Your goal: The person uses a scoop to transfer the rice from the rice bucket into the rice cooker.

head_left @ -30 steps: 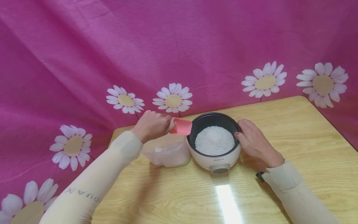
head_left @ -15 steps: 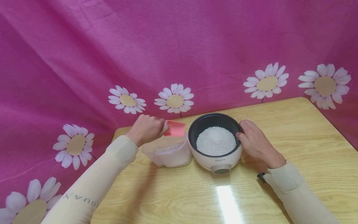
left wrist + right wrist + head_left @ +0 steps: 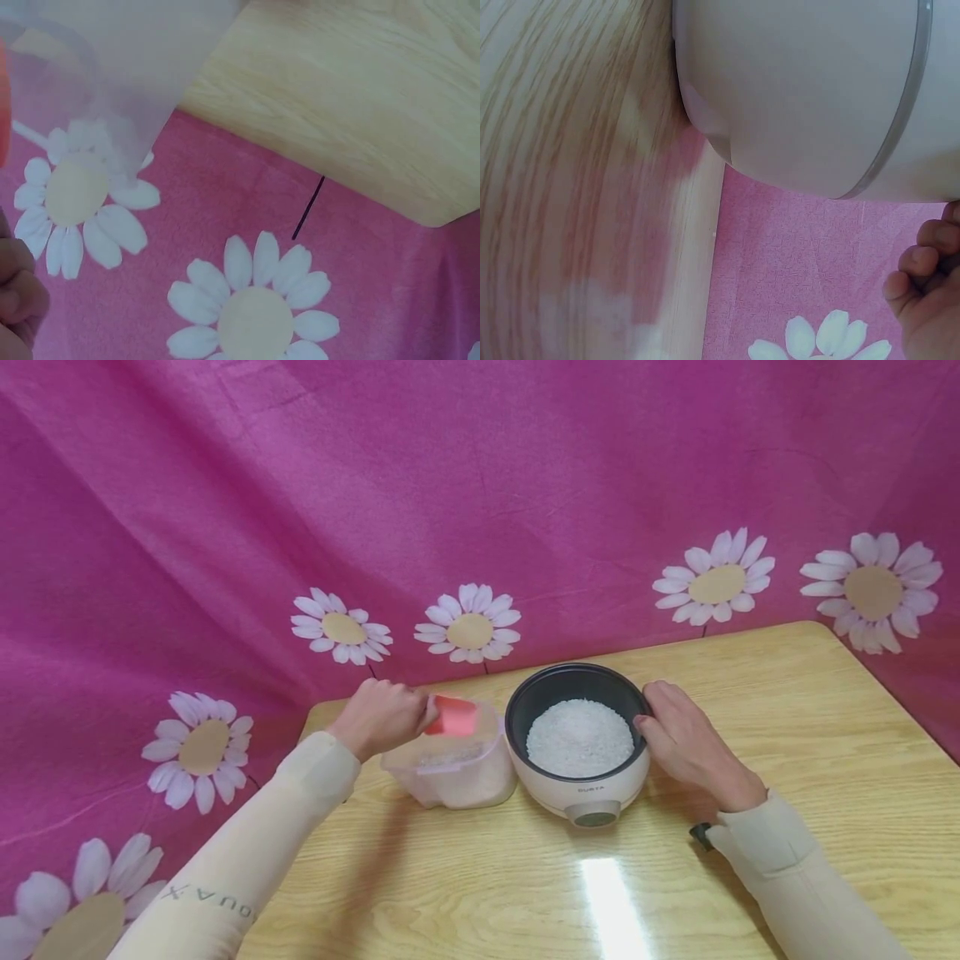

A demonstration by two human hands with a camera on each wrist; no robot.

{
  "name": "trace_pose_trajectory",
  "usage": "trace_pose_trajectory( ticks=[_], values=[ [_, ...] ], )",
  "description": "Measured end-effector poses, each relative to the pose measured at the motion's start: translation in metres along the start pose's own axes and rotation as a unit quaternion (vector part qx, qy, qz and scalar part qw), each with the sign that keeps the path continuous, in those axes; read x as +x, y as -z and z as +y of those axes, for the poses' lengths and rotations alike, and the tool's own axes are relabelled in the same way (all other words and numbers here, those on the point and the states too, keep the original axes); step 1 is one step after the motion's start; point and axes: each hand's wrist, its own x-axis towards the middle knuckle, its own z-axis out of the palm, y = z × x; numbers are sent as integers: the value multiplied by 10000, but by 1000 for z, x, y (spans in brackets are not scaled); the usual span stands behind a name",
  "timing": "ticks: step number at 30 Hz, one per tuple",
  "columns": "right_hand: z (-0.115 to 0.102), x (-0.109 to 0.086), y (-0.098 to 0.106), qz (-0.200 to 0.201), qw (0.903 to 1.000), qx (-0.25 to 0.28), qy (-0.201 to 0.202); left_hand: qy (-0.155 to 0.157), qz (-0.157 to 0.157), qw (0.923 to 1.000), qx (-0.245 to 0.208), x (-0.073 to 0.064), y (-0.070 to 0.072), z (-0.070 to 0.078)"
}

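Observation:
My left hand [image 3: 382,717] grips a coral-red scoop [image 3: 455,717] by its handle, above a translucent plastic bin [image 3: 457,783] that holds white grains. Only a sliver of the scoop [image 3: 3,105] and a few curled fingers [image 3: 22,300] enter the left wrist view. Right beside the bin stands a small cream rice cooker [image 3: 536,783] with a black inner pot, a mound of white rice [image 3: 579,739] in it. My right hand [image 3: 686,739] holds the cooker's right side at the rim, thumb near the top edge; its curled fingers [image 3: 922,259] show against the cooker in the right wrist view.
Everything stands on a light wooden table [image 3: 750,710]. Behind and left of it hangs a magenta cloth [image 3: 525,485] printed with white daisies. A small black object [image 3: 701,836] shows at the right cuff.
My left hand and the scoop have moved left and slightly down, from the cooker's rim to over the bin. My right hand keeps its place on the cooker.

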Motion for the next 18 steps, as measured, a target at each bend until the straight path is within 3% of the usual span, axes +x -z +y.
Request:
trace_pose_trajectory(
  ticks=[8, 11, 15, 18],
  values=[
    [0, 0, 0, 7, 10000, 16, 33, 139, -489, 9987, 83, 1, -8, 3],
    [0, 0, 1, -28, 10000, 37, -18, 216, -950, 9952, -28, 4, -7, 4],
    [0, 0, 1, -94, 9999, 54, -96, 404, -1755, 9833, -279, 10, -6, 7],
    [0, 0, 1, -93, 9999, 47, -72, 419, -2129, 9758, -251, 15, -6, 10]
  ],
)
